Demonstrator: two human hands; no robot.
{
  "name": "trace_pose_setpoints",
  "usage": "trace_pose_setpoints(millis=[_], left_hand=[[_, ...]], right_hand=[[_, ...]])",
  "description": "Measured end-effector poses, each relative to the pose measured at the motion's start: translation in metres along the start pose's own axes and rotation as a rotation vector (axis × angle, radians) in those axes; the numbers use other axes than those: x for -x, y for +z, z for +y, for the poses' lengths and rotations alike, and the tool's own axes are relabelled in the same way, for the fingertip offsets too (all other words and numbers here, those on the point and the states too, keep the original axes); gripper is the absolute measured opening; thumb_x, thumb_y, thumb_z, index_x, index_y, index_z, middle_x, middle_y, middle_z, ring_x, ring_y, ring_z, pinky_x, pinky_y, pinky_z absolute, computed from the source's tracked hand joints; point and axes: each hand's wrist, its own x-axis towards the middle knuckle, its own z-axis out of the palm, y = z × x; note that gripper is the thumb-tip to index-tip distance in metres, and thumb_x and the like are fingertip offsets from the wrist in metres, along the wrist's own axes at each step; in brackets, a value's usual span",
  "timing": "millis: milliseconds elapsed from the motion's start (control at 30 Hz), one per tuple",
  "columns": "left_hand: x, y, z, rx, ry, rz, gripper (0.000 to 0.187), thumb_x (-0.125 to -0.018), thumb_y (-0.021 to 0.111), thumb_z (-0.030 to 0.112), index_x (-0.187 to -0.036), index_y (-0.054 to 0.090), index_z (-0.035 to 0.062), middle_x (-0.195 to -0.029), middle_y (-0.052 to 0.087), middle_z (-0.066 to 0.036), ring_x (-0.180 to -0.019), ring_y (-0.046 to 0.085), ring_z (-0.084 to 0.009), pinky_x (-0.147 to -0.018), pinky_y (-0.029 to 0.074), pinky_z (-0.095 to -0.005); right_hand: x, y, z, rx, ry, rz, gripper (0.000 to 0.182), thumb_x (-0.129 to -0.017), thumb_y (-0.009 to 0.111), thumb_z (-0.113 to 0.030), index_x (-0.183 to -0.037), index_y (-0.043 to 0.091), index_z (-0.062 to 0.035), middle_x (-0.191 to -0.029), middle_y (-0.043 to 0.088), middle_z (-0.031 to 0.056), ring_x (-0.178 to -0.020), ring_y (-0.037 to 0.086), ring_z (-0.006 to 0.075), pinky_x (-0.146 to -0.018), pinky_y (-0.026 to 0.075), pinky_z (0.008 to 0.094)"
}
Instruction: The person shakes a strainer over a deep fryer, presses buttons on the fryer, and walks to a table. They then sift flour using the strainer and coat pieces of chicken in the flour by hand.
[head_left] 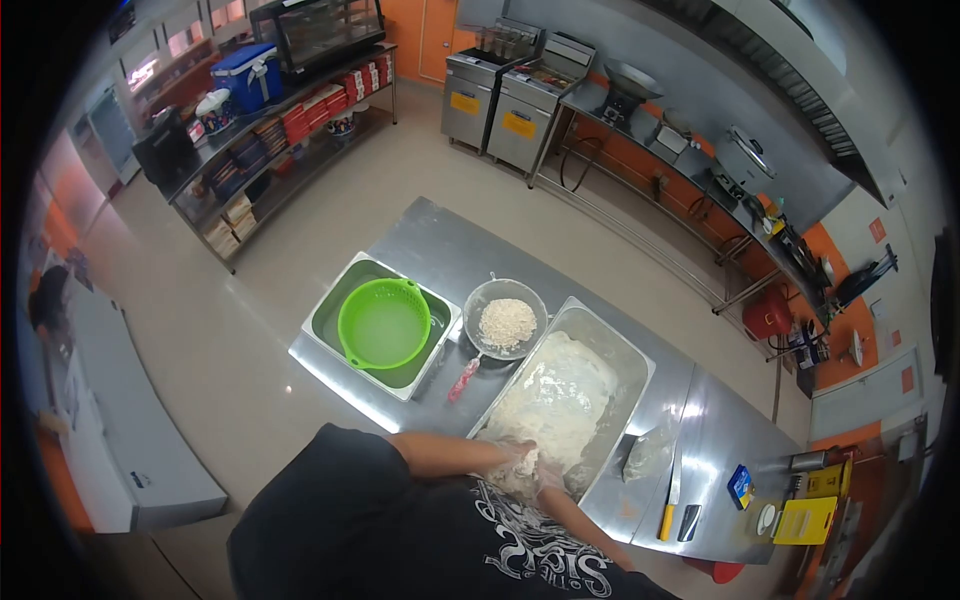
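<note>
At the near end of a deep metal pan, both of my hands work close together in clear plastic gloves. White flour covers much of the pan's bottom. My left hand is curled at a flour-coated lump, whose kind I cannot make out. Close against it is my right hand, its fingers bent inward and partly hidden. Beside the pan, a mesh strainer with a red-wrapped handle holds pale, floury crumbs.
A green basket sits in a metal pan of cloudy liquid on the left. To the right lie a plastic bag, a yellow-handled knife, a blue packet and a yellow board. Fryers stand across the room.
</note>
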Motion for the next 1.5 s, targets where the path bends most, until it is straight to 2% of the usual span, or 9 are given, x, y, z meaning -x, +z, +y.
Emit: trace_pose_setpoints(millis=[67, 367, 467, 633, 733, 800, 933, 1200, 1500], left_hand=[[0.009, -0.009, 0.009, -0.102, 0.117, 0.017, 0.072, -0.091, 0.047, 0.06, -0.134, 0.057, 0.0022, -0.142, 0.051, -0.027, -0.134, 0.046, -0.0392, -0.114, 0.031, -0.0454], [0.054, -0.032, 0.008, -0.707, 0.64, 0.174, 0.026, -0.081, 0.059, 0.013, -0.103, 0.065, 0.0023, -0.104, 0.067, -0.024, -0.101, 0.066, -0.0376, -0.087, 0.051, -0.0472], [0.062, -0.043, 0.025, -0.738, 0.651, 0.18, 0.027, -0.08, 0.06, 0.016, -0.102, 0.065, 0.001, -0.095, 0.067, -0.022, -0.095, 0.067, -0.0371, -0.081, 0.053, -0.046], [0.026, -0.045, 0.025, -0.944, 0.793, 0.568, 0.033, -0.086, 0.059, 0.024, -0.101, 0.063, -0.0049, -0.097, 0.067, -0.025, -0.097, 0.066, -0.0393, -0.08, 0.053, -0.0445], [-0.048, -0.02, -0.009, -0.799, 0.621, 0.44, 0.044, -0.09, 0.055, 0.035, -0.106, 0.067, -0.0044, -0.108, 0.067, -0.026, -0.106, 0.064, -0.038, -0.09, 0.051, -0.0475], [-0.048, -0.022, -0.006, -1.04, 0.378, 0.031, 0.069, -0.098, 0.036, 0.058, -0.108, 0.071, -0.0007, -0.113, 0.067, -0.027, -0.107, 0.063, -0.0403, -0.092, 0.047, -0.0545], [-0.034, -0.013, -0.016, -0.899, 0.256, -0.091, 0.077, -0.096, 0.036, 0.064, -0.127, 0.063, -0.0009, -0.131, 0.06, -0.026, -0.123, 0.057, -0.0407, -0.104, 0.042, -0.0471], [0.006, 0.008, -0.007, -0.008, -0.268, 0.065, 0.083, -0.091, 0.047, 0.066, -0.13, 0.058, -0.0071, -0.129, 0.061, -0.028, -0.12, 0.058, -0.0388, -0.102, 0.042, -0.0435], [-0.027, 0.001, 0.003, 0.141, -0.136, 0.348, 0.077, -0.088, 0.067, 0.046, -0.132, 0.049, -0.0159, -0.122, 0.062, -0.033, -0.116, 0.06, -0.0424, -0.098, 0.048, -0.0408]], right_hand=[[0.01, -0.044, -0.026, -0.369, 0.338, 0.018, 0.047, -0.086, 0.065, -0.039, -0.109, 0.067, 0.0027, -0.103, 0.07, 0.0237, -0.101, 0.068, 0.0351, -0.087, 0.054, 0.0446], [-0.014, -0.11, -0.06, -0.518, 0.151, 0.206, 0.046, -0.085, 0.067, -0.029, -0.12, 0.063, 0.0019, -0.111, 0.067, 0.0245, -0.107, 0.065, 0.0371, -0.093, 0.05, 0.0447], [-0.137, 0.094, 0.079, 0.091, -0.605, 0.216, 0.052, -0.09, 0.06, -0.033, -0.131, 0.057, 0.0, -0.124, 0.062, 0.0252, -0.116, 0.06, 0.0388, -0.1, 0.046, 0.0459], [-0.021, -0.055, -0.032, -0.046, -0.269, -0.408, 0.05, -0.096, 0.05, -0.036, -0.134, 0.055, -0.0025, -0.129, 0.06, 0.0233, -0.121, 0.055, 0.0415, -0.106, 0.041, 0.0475], [-0.023, -0.055, -0.003, 0.076, -0.293, -0.027, 0.042, -0.098, 0.044, -0.032, -0.123, 0.065, -0.0055, -0.127, 0.063, 0.0208, -0.121, 0.057, 0.0361, -0.108, 0.04, 0.0483], [-0.064, -0.03, 0.032, 0.628, -0.202, -0.265, 0.046, -0.098, 0.042, -0.033, -0.131, 0.061, -0.0072, -0.134, 0.06, 0.0203, -0.126, 0.055, 0.0353, -0.109, 0.039, 0.0469], [-0.051, 0.016, 0.047, 0.319, -0.196, -0.301, 0.061, -0.104, 0.021, -0.045, -0.146, 0.045, -0.0079, -0.142, 0.053, 0.0218, -0.13, 0.052, 0.039, -0.11, 0.041, 0.0467], [-0.023, 0.031, -0.032, -0.963, 0.489, -0.15, 0.06, -0.094, 0.044, -0.046, -0.133, 0.054, -0.0019, -0.124, 0.062, 0.0202, -0.115, 0.06, 0.0374, -0.102, 0.046, 0.0428], [-0.045, -0.026, -0.025, -0.58, 0.375, 0.161, 0.064, -0.08, 0.073, -0.048, -0.116, 0.066, 0.0042, -0.102, 0.072, 0.018, -0.098, 0.068, 0.0347, -0.093, 0.051, 0.0384]])
